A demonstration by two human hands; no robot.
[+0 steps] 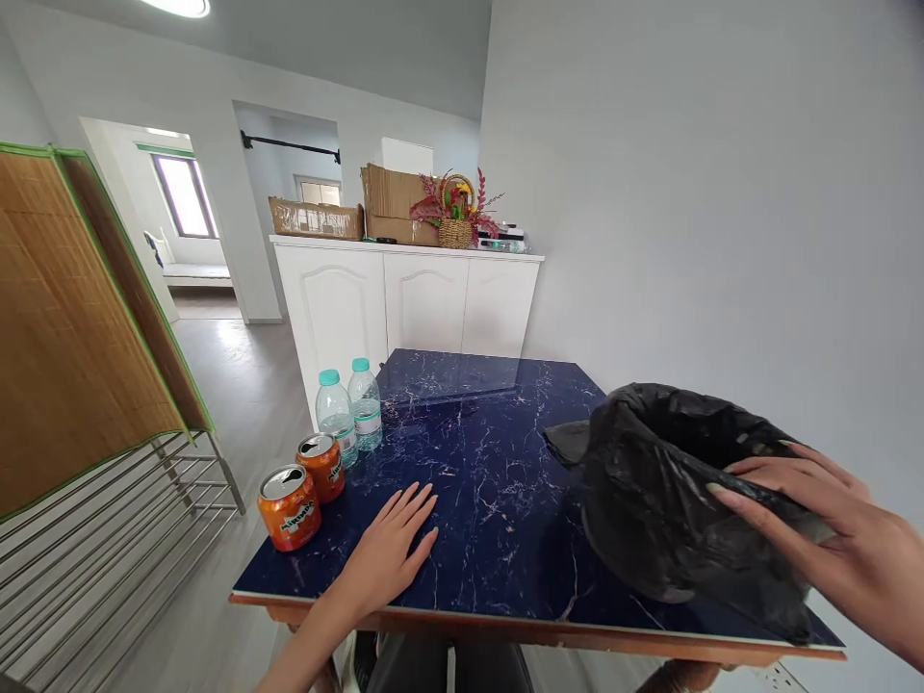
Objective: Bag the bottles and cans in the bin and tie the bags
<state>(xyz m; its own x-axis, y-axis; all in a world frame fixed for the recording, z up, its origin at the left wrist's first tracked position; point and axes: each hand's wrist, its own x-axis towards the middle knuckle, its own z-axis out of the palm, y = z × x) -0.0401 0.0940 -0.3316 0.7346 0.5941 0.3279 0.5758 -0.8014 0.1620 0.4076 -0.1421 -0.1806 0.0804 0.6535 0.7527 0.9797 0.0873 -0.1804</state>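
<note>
My left hand (394,551) lies flat on the dark blue marbled table (491,481), fingers stretched out and holding nothing. To its left stand two opened orange soda cans, a nearer can (290,510) and a farther can (322,469). Behind them are two clear bottles with teal caps, a left bottle (336,414) and a right bottle (365,404), each partly filled. At the table's right side my right hand (815,510) grips the rim of a bin lined with a black plastic bag (664,510). The bin's inside is dark, and its contents cannot be made out.
A white cabinet (419,298) stands beyond the table, with cardboard boxes (397,202) and a flower basket (455,231) on top. A metal rack (144,539) under a bamboo mat (87,318) is at the left. The wall (693,212) borders the right side.
</note>
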